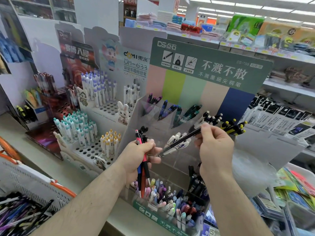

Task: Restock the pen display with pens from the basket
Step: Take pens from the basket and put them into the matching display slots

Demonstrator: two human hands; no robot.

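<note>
Clear acrylic tiers of the display [170, 113] are stocked by colour: purple, blue and green pens in the upper pockets, white-tipped and yellow-tipped ones to the right, mixed pens crowded in the front bin [170, 206]. More pens are heaped in the white basket [25, 183] at lower left. A black pen [179, 142] is pinched in the right hand [214, 147], long axis slanted, tip aimed down-left before the middle tier. A bunch [143, 159] of red, blue and black pens is gripped near-upright by the left hand [141, 155], tips down
</note>
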